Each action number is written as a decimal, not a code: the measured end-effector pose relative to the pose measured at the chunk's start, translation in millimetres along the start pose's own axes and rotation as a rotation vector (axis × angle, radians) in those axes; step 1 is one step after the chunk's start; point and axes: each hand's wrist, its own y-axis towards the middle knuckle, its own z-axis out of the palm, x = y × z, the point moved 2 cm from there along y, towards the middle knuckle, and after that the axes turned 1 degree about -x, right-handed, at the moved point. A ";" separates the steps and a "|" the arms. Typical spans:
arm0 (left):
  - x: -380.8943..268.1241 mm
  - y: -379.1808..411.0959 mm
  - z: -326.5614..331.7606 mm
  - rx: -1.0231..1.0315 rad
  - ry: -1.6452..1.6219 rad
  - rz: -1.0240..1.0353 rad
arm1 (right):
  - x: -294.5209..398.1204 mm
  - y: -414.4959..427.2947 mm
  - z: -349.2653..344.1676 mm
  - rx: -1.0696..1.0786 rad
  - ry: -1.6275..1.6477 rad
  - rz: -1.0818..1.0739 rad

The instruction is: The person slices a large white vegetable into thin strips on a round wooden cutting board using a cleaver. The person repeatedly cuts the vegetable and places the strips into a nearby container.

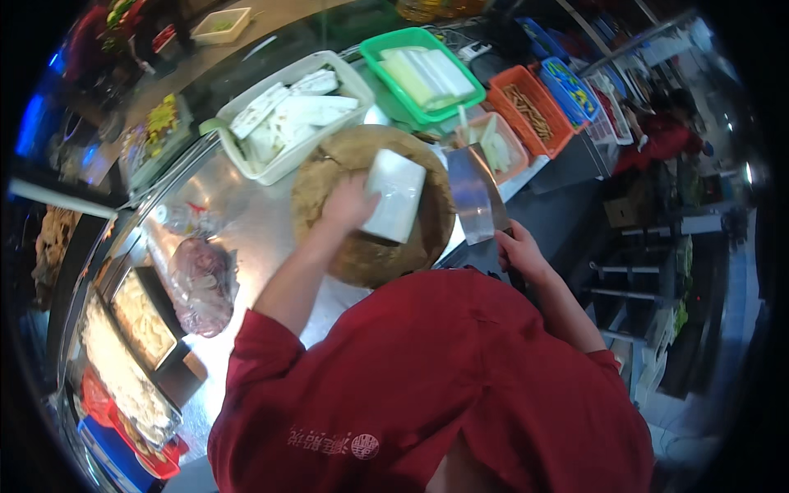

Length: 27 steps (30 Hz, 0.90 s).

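Note:
A round wooden chopping block (431, 237) lies before me, with a smooth white rectangular block (397, 197) over its middle; whether that is food or something wrapped, I cannot tell. My left hand (350, 202), a little blurred, holds the white block at its left edge, with the thumb over its face. Some fingers are hidden. To the right of the chopping block, my right hand (519, 251) grips the handle of a broad cleaver (473, 194). The shiny blade points away from me, beside the chopping block's right rim and apart from the white block.
Behind stand a white tub (362, 83) of pale slabs, a green basket (473, 101) of pale green slabs, and pink (521, 167), orange (555, 148) and blue baskets (592, 111). A bagged dark reddish item (203, 286) and food trays (145, 320) lie left. Another person (662, 138) is at far right.

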 end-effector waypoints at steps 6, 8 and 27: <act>-24.7 -36.2 41.3 -0.021 -0.047 -0.132 | -14.3 -2.5 -21.8 0.027 -0.017 0.078; 4.1 -21.2 47.6 -0.030 -0.096 -0.162 | -15.7 9.5 -26.6 0.072 -0.008 0.073; -116.2 -111.7 134.6 -0.539 0.242 -0.397 | -64.6 168.1 -145.5 0.541 -0.260 -0.098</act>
